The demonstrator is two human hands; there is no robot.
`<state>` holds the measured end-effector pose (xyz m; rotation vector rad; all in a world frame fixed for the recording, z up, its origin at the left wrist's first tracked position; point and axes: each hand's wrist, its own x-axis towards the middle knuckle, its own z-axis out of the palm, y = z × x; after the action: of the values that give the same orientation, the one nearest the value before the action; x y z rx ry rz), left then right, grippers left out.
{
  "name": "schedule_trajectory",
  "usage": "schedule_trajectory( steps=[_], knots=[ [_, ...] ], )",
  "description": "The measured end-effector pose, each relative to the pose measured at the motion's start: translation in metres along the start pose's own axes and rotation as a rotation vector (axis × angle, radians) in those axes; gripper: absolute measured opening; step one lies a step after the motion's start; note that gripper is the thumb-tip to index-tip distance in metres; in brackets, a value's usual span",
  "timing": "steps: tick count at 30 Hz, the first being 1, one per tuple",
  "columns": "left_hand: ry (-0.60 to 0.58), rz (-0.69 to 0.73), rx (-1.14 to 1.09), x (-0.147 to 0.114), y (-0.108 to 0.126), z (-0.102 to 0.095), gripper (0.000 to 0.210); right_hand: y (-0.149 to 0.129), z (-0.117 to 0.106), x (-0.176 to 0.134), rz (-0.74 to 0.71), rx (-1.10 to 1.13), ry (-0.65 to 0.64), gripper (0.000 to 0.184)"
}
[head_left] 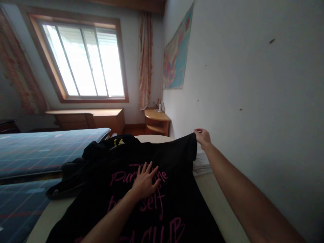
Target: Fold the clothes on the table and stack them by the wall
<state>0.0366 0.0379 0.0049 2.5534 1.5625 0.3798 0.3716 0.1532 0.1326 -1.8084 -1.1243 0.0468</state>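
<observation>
A black T-shirt [174, 189] with pink lettering lies spread over a pale round-edged table [215, 199]. My left hand [146, 182] rests flat on its printed front, fingers spread. At the shirt's upper right, my right hand [203, 137] pinches the sleeve and lifts that corner off the surface. More dark clothing [96, 152], bunched up and marked with a bit of yellow, lies beside the shirt's left edge. Behind the raised sleeve sits a pale folded cloth [201, 162], partly hidden.
To the left are blue plaid mattresses [50, 152]. A wooden desk [108, 116] stands under the window [83, 60], and a small corner shelf [158, 116] is farther right. The white wall [243, 81] with a map [177, 54] runs close along the right.
</observation>
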Motion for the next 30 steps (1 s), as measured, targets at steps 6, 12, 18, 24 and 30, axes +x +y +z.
schedule_trajectory(
  steps=[6,12,18,24,30],
  knots=[
    [0.012,0.065,-0.035,-0.003,0.000,-0.003,0.062,0.005,0.012,-0.001,0.028,0.134,-0.042,0.029],
    [-0.022,0.092,-0.058,-0.005,0.003,-0.007,0.066,-0.002,0.016,-0.009,0.042,0.132,-0.115,0.029],
    [-0.031,0.113,-0.079,-0.005,0.002,-0.006,0.067,-0.036,0.034,-0.042,-0.117,0.135,-0.372,0.030],
    [0.152,0.024,-0.138,0.002,-0.002,0.004,0.051,-0.057,0.053,-0.097,-0.248,0.123,-0.703,0.042],
    [0.253,0.050,-0.191,0.005,-0.007,0.008,0.067,-0.043,0.039,-0.132,-0.343,-0.018,-0.896,0.026]
  ],
)
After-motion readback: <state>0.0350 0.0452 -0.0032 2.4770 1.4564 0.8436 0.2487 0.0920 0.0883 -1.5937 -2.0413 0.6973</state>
